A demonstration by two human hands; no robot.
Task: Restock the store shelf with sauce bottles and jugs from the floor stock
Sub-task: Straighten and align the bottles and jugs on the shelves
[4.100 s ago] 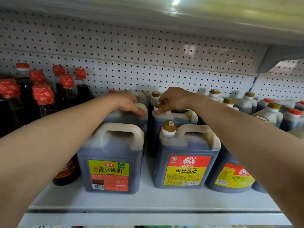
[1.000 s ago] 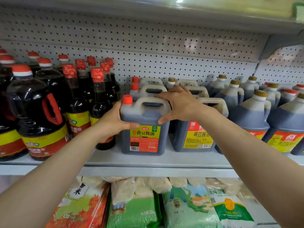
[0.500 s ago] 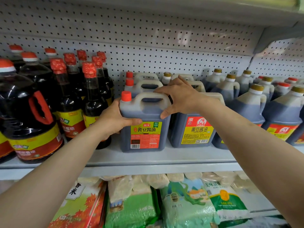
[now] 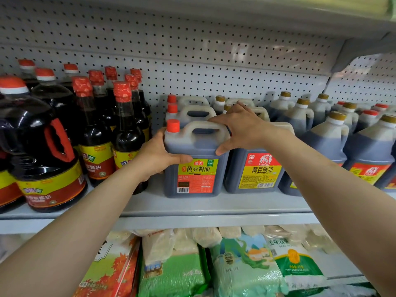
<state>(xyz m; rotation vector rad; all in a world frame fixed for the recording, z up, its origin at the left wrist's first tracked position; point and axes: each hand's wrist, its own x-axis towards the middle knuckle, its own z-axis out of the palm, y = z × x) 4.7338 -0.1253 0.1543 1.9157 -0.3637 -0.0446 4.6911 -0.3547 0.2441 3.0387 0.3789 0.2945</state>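
A square soy sauce jug with a red cap, white handle and yellow-red label stands at the front of the grey shelf. My left hand presses its left side, thumb across the front. My right hand grips its top right corner by the handle. Two more red-capped jugs line up behind it. A gold-capped jug with a yellow label stands right beside it.
Tall dark bottles with red caps and a round jug with a red handle crowd the left. Several gold-capped jugs fill the right. Pegboard backs the shelf. Rice bags lie on the shelf below.
Four seconds ago my hands were on jugs further back; since then they hold the front red-capped jug. Over the last second the hands barely shifted and the view drifted slightly.
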